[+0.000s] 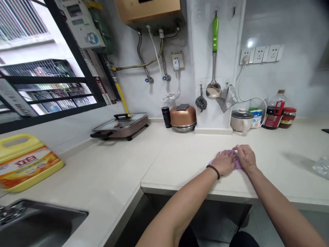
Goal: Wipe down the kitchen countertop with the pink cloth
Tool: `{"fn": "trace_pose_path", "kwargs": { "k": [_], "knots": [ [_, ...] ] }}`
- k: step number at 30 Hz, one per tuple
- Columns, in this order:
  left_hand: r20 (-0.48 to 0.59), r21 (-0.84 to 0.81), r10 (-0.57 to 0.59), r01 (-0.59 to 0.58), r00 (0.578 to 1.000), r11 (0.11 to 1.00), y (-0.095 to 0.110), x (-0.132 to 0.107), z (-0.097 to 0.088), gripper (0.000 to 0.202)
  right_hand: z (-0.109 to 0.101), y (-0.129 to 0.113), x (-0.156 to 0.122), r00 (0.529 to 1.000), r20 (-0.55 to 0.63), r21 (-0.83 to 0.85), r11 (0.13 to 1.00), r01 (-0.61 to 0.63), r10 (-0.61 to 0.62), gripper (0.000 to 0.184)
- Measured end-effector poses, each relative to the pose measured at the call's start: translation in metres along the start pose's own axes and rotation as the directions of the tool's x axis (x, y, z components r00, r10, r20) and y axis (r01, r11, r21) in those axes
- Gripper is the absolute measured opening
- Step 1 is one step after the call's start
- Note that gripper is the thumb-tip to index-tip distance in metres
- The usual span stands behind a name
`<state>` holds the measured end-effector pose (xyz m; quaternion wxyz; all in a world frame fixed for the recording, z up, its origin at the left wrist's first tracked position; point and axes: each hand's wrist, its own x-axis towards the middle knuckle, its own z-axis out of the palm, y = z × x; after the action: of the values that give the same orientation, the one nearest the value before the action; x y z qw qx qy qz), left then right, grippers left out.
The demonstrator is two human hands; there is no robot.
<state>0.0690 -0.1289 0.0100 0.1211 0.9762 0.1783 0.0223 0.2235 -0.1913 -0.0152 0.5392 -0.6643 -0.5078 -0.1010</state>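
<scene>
A purple cloth point(239, 165) lies bunched on the white countertop point(177, 161), mostly covered by my hands. My left hand point(225, 162), with a dark beaded bracelet on the wrist, presses flat on it with the fingers stretched out. Right beside it, my right hand point(246, 157) has its fingers curled at the cloth's right side, closed on its edge. The fingertips of both hands nearly meet.
Behind stand a copper-coloured pot point(183, 116), a black bottle point(166, 117), a small cream pot point(241, 120) and jars point(288, 117). A covered electric pan point(123, 125) stands left, a yellow jug point(28, 163) by the sink point(48, 224). Clear glass point(321, 166) sits far right.
</scene>
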Motion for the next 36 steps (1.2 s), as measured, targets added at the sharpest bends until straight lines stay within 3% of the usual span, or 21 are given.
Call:
{"fn": "trace_pose_path", "kwargs": {
  "k": [3,6,9,12,14,17,20,22,26,28,32,34,36],
  "knots": [
    [-0.010,0.021,-0.108,0.108,0.994,0.994,-0.040,0.011,-0.015,0.059,0.001,0.003,0.000,1.000,0.007,0.007,1.000,-0.029,0.029,0.068],
    [-0.069,0.042,-0.291,0.294,0.954,0.955,-0.099,0.007,-0.031,0.054,0.002,0.005,0.000,0.997,0.054,0.018,0.998,-0.056,0.055,0.070],
    [-0.136,0.046,-0.471,0.480,0.872,0.876,-0.165,-0.019,-0.047,0.053,0.003,0.005,0.002,0.992,0.109,0.028,0.997,-0.071,0.068,0.069],
    [-0.208,0.069,-0.625,0.648,0.753,0.758,-0.223,-0.061,-0.062,0.052,0.005,0.004,0.004,0.988,0.138,0.039,0.997,-0.071,0.065,0.066],
    [-0.249,0.088,-0.694,0.729,0.676,0.679,-0.250,-0.089,-0.070,0.052,0.007,0.002,0.003,0.988,0.145,0.044,0.997,-0.056,0.049,0.064],
    [-0.284,0.096,-0.754,0.800,0.592,0.592,-0.268,-0.112,-0.076,0.053,0.013,-0.003,0.002,0.985,0.170,0.048,0.999,-0.025,0.016,0.060],
    [-0.297,0.086,-0.788,0.837,0.540,0.541,-0.263,-0.103,-0.078,0.055,0.018,-0.007,0.000,0.974,0.228,0.025,1.000,0.003,-0.009,0.056],
    [-0.290,0.093,-0.775,0.823,0.561,0.560,-0.250,-0.080,-0.075,0.055,0.020,-0.008,-0.001,0.968,0.250,0.009,1.000,0.013,-0.015,0.056],
    [-0.235,0.119,-0.645,0.680,0.727,0.724,-0.204,-0.009,-0.060,0.050,0.019,-0.005,-0.001,0.968,0.249,0.013,1.000,0.002,-0.005,0.057],
    [-0.193,0.133,-0.537,0.564,0.821,0.815,-0.170,0.028,-0.047,0.049,0.018,-0.003,0.000,0.970,0.243,0.023,1.000,-0.004,-0.002,0.056],
    [-0.084,0.127,-0.296,0.305,0.951,0.944,-0.098,0.080,-0.017,0.054,0.017,0.001,0.001,0.977,0.214,0.041,0.999,0.012,-0.020,0.054],
    [-0.015,0.107,-0.166,0.167,0.986,0.980,-0.071,0.090,-0.007,0.058,0.017,0.003,0.001,0.979,0.200,0.052,0.998,0.027,-0.037,0.054],
    [0.010,0.086,-0.093,0.092,0.996,0.992,-0.057,0.090,-0.004,0.058,0.016,0.004,0.001,0.981,0.189,0.055,0.998,0.035,-0.044,0.056]
  ]
}}
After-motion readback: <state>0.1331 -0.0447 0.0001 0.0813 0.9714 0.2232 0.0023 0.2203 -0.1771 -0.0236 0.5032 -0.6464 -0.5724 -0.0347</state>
